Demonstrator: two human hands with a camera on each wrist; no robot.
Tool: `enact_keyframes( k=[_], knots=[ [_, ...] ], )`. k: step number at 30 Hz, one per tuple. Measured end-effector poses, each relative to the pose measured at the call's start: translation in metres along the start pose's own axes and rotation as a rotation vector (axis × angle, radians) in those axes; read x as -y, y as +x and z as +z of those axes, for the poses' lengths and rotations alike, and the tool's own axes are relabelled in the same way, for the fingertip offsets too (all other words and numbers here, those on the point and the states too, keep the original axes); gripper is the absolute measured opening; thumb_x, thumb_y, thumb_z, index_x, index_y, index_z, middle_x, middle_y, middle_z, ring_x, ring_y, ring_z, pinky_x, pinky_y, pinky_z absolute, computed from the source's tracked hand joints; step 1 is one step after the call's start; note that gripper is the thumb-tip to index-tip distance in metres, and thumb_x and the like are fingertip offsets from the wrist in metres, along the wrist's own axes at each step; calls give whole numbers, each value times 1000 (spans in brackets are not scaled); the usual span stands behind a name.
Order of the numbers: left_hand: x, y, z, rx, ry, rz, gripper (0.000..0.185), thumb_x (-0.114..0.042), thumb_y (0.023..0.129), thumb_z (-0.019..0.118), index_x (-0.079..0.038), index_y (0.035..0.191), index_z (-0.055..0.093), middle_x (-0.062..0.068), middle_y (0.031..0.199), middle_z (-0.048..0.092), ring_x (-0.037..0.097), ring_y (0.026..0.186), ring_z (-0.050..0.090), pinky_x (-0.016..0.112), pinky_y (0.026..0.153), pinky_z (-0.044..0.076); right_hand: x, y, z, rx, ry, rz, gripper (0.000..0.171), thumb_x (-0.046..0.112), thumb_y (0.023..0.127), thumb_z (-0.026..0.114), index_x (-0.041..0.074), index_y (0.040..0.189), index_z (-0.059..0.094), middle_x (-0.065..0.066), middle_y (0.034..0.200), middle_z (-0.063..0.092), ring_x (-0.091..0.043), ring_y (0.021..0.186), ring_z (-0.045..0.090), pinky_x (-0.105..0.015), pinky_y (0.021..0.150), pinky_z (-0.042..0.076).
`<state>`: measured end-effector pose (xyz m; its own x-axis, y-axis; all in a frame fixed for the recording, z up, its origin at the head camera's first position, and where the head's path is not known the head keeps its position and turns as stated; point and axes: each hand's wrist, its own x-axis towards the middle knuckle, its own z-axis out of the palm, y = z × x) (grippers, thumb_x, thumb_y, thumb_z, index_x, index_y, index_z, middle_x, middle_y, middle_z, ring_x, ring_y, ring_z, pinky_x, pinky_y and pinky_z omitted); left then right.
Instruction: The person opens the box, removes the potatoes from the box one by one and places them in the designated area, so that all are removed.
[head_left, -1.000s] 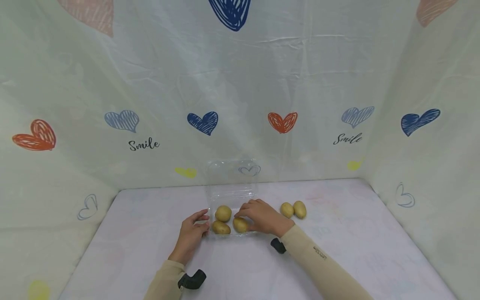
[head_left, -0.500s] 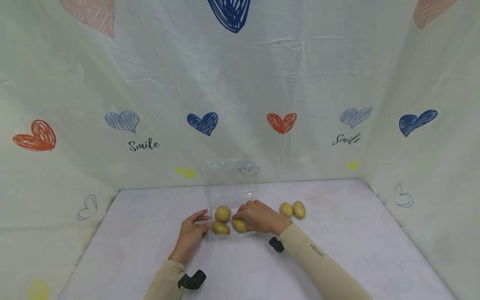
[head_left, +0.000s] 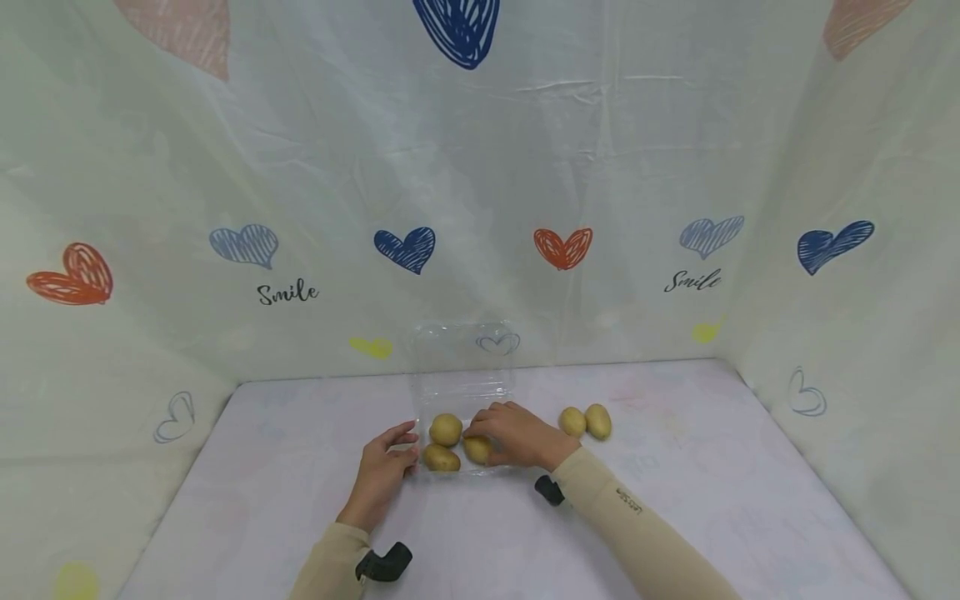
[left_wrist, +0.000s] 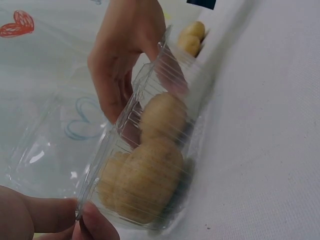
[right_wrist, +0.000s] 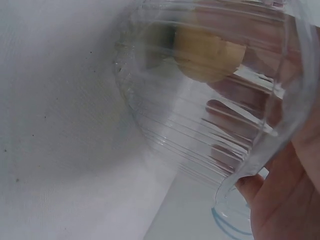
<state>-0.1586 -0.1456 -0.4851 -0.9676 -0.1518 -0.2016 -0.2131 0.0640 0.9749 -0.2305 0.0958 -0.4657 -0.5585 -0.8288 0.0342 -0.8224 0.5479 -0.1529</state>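
A clear plastic clamshell container (head_left: 468,474) sits on the table with its lid (head_left: 450,358) raised at the back. In the left wrist view my left hand (head_left: 379,477) pinches the container's left rim (left_wrist: 91,175) between thumb and finger. My right hand (head_left: 522,435) reaches inside from the right, its fingers and thumb around a potato (head_left: 476,450) low in the container. The right wrist view shows this potato (right_wrist: 207,52) through the ribbed clear wall. On the left side inside lie a rounder potato (head_left: 446,429) and, nearer the front, another potato (head_left: 442,458).
Two loose potatoes, one rounder (head_left: 572,422) and one longer (head_left: 598,422), lie side by side on the white table (head_left: 675,500) right of the container. Behind the table hangs a pale curtain (head_left: 480,167) printed with hearts.
My right hand and the potato in its fingers have shifted very slightly left inside the container. The left hand keeps its place at the rim. The view has tilted a little.
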Motion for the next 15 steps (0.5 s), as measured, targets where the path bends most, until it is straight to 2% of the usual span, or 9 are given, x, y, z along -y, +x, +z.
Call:
enact_keyframes(
  k=[7,15],
  knots=[
    [0,0,0,2,3,1,48,11,99,61,12,147,52,28,130,57,13,86,61,23,67,56,1,2,-2,-2,57,13,51,14,81,94,11,128,73,-1,124,74,-21,118,64,-38,105,51],
    [-1,-1,1,-4,5,6,48,12,99,61,13,146,53,28,129,58,12,84,61,22,66,55,-2,3,1,-15,16,4,53,18,80,94,12,128,73,0,123,75,-19,117,63,-36,104,51]
  ],
)
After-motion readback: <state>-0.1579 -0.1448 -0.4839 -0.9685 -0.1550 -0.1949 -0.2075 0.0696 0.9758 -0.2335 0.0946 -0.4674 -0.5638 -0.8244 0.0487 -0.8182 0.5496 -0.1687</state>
